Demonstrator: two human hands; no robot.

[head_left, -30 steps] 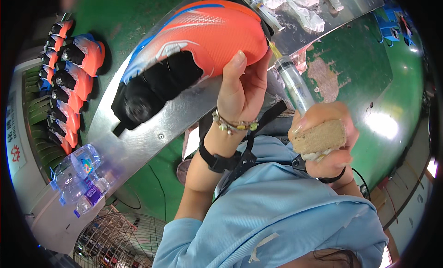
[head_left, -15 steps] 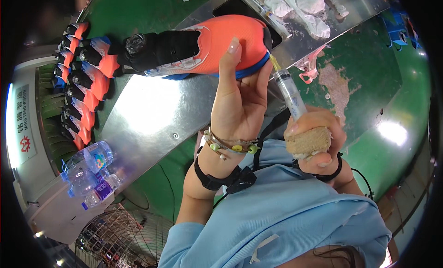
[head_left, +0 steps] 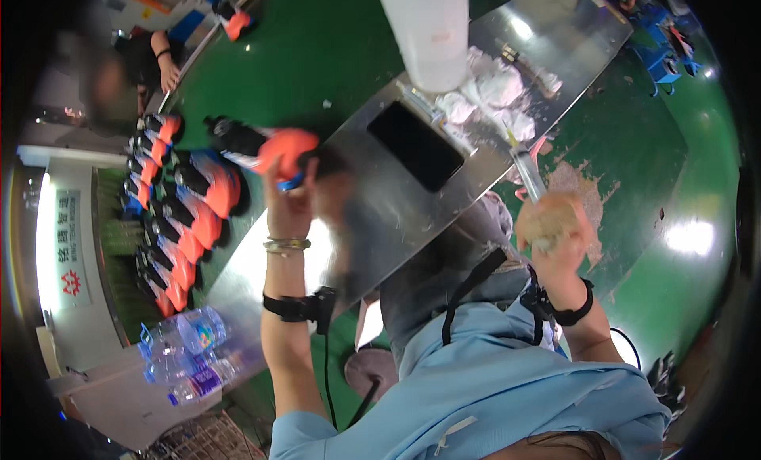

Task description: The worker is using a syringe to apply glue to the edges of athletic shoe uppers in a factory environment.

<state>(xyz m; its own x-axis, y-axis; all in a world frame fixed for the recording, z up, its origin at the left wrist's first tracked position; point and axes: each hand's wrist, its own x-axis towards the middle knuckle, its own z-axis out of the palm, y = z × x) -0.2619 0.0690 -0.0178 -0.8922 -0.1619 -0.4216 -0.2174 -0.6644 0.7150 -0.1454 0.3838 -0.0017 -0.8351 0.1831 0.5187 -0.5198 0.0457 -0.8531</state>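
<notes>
Across the metal bench [head_left: 372, 222], 1 orange-and-black shoe [head_left: 287, 145] has swung left, near other shoes [head_left: 212, 192].
The left hand [head_left: 289, 205], blurred, grasps its orange end; the right hand [head_left: 566, 240] clutches a syringe [head_left: 529, 175] and tan block [head_left: 552, 222]. The syringe is now well apart from the shoe, so its use there seems paused.

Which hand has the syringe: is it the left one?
No, the syringe is in the right hand, while the left hand is at an orange-and-black shoe.
</notes>
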